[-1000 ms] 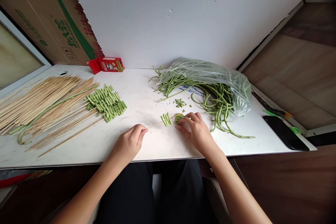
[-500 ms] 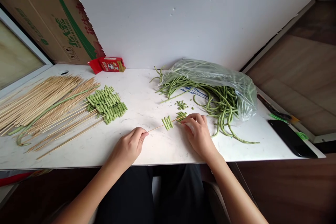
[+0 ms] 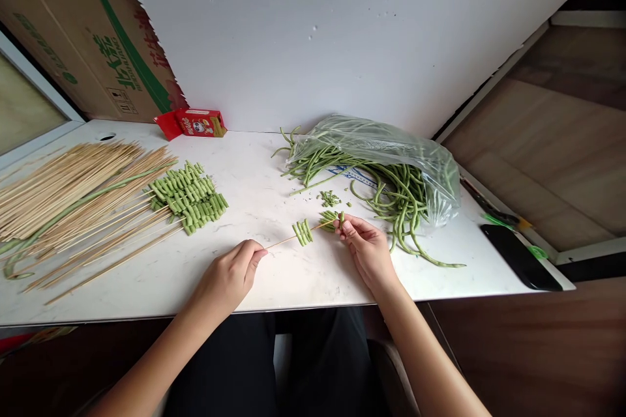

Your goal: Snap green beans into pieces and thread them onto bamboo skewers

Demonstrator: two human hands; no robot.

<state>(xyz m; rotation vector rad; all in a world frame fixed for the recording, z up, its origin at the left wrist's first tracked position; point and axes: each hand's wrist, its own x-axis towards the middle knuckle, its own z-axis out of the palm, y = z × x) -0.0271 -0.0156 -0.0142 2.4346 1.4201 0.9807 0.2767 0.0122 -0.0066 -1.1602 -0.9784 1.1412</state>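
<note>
My left hand [image 3: 237, 270] is closed around the lower end of a thin wooden skewer [image 3: 281, 242], held above the white table. Several short green bean pieces [image 3: 302, 232] sit side by side on the skewer. At its far end my right hand [image 3: 366, 246] pinches a single cut piece of green bean [image 3: 342, 216] between thumb and fingers, close to the tip. Whether the tip pierces that piece I cannot tell. A small pile of cut bean pieces [image 3: 327, 216] lies just behind the skewer, with tiny bean ends [image 3: 329, 198] farther back.
Loaded bean skewers [image 3: 190, 195] lie stacked at left, beside many bare skewers [image 3: 68, 182] with a long bean across them. A plastic bag [image 3: 391, 140] spills long green beans [image 3: 408, 208] at right. A black phone [image 3: 521, 257] and a red box [image 3: 200, 122] also lie on the table.
My right hand has turned so that the pinched bean piece shows at the skewer's tip. The whole view has shifted slightly, and my left hand keeps its grip on the skewer.
</note>
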